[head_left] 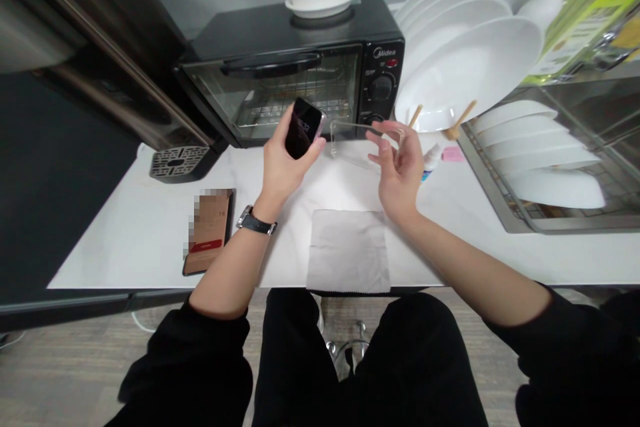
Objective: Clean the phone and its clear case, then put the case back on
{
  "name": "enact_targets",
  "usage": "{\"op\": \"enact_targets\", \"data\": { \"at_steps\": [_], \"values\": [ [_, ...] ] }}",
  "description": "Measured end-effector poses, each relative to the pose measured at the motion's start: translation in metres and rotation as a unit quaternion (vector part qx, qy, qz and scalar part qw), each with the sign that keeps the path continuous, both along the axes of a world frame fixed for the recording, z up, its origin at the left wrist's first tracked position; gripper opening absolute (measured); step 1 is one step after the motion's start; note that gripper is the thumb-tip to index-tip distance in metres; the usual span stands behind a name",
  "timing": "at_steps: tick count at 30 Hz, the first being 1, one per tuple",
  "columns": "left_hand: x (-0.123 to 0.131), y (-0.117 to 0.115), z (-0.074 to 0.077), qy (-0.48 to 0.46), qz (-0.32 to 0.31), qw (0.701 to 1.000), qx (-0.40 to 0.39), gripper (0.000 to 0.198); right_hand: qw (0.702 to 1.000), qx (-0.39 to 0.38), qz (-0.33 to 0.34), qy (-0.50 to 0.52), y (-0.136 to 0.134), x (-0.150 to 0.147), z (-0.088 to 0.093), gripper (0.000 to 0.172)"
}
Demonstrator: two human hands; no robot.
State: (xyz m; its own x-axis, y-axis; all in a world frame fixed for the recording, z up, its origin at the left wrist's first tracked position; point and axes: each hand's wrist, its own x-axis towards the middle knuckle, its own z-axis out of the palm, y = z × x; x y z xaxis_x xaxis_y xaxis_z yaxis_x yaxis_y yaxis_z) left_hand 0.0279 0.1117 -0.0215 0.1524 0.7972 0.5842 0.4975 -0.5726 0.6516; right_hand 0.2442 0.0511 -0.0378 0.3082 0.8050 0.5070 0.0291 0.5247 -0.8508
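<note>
My left hand point(283, 163) is raised above the white counter point(150, 227) and grips a black smartphone point(303, 127) by its lower end, screen toward me. A watch sits on that wrist. My right hand point(397, 167) holds a clear phone case point(357, 140) by its right edge, fingers loosely curled around it. The case hovers just right of the phone, apart from it. A grey cloth point(349, 250) lies flat on the counter below both hands.
A black toaster oven point(300, 67) stands behind the hands with a white pot on top. White plates point(470, 60) stack at the right above a metal dish rack point(550, 167). A brown booklet point(209, 230), a small spray bottle point(431, 161) and a pink eraser point(453, 154) lie on the counter.
</note>
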Motion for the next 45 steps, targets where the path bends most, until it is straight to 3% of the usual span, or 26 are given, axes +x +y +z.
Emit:
{"op": "enact_targets", "data": {
  "at_steps": [3,5,9,13,20,24,33,37,41,45],
  "values": [
    [0.007,-0.004,-0.006,0.069,0.086,0.993,-0.039,0.088,0.995,0.059,-0.038,-0.067,-0.016,-0.003,0.006,0.025],
    [0.013,-0.009,-0.01,0.123,0.102,0.984,-0.08,0.082,0.989,0.084,-0.048,-0.114,-0.024,-0.003,0.008,0.027],
    [0.02,-0.014,-0.013,0.222,0.058,0.967,-0.11,0.079,0.982,0.092,-0.057,-0.156,-0.027,-0.001,0.008,0.031],
    [0.022,-0.017,-0.014,0.28,-0.013,0.956,-0.088,0.076,0.985,0.081,-0.023,-0.153,-0.025,0.0,0.008,0.031],
    [0.02,-0.012,-0.017,0.237,-0.107,0.964,-0.063,0.072,0.99,0.083,0.009,-0.113,-0.024,-0.003,0.008,0.023],
    [0.019,-0.008,-0.021,0.226,-0.137,0.963,-0.06,0.075,0.996,0.044,0.021,-0.071,-0.023,-0.007,0.01,0.024],
    [0.015,-0.002,-0.022,0.293,-0.191,0.935,-0.055,0.076,0.995,-0.004,0.096,0.012,-0.018,-0.001,0.013,0.02],
    [0.013,0.0,-0.026,0.292,-0.197,0.935,-0.041,0.076,0.993,-0.05,0.096,0.046,-0.01,0.006,0.011,0.029],
    [0.009,0.001,-0.028,0.292,-0.187,0.937,-0.037,0.076,0.991,-0.044,0.105,0.069,-0.013,0.011,0.019,0.027],
    [0.008,0.0,-0.021,0.219,-0.189,0.957,0.0,0.068,0.98,-0.061,0.169,0.085,-0.015,0.012,0.028,0.028]
  ]
}}
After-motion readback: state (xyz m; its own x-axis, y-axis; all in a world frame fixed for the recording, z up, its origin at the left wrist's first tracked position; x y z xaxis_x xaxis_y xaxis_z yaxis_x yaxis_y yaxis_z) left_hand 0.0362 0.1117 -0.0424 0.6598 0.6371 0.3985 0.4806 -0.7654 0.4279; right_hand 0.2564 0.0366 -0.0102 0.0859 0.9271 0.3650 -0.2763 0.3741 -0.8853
